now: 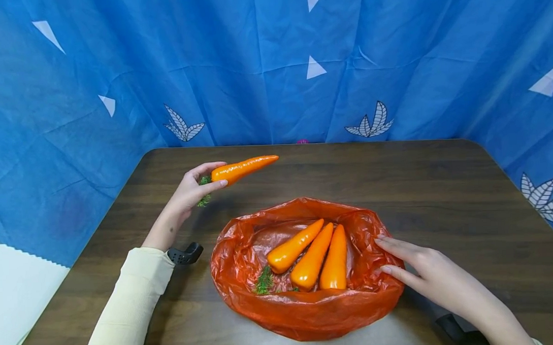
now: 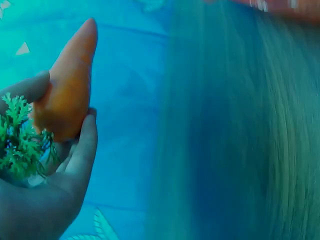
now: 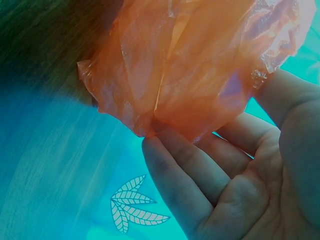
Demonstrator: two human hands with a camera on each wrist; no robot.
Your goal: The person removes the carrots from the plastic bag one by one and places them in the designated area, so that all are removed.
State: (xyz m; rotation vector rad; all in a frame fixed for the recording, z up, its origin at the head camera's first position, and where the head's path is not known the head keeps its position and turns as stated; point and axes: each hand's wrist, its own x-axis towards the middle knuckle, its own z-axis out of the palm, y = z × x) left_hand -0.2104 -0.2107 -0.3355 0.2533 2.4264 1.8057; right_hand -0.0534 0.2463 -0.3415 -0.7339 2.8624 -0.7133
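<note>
An orange carrot (image 1: 242, 169) with green leafy tops (image 2: 22, 137) is held at its thick end by my left hand (image 1: 199, 185), thumb on one side and fingers on the other. Its tip points right, and it is raised above the table at the back left. Inside a red plastic bag (image 1: 304, 313) with its mouth spread wide lie three more carrots (image 1: 313, 255), side by side. My right hand (image 1: 421, 269) touches the bag's right side with extended fingers; in the right wrist view the thin film hides some fingertips (image 3: 162, 145).
The bag stands on a dark brown wooden table (image 1: 441, 187), near its front. Behind the table hangs a blue patterned curtain (image 1: 263, 66). A white surface (image 1: 15, 293) shows at the far left. Black wrist cameras (image 1: 185, 254) sit at the wrists.
</note>
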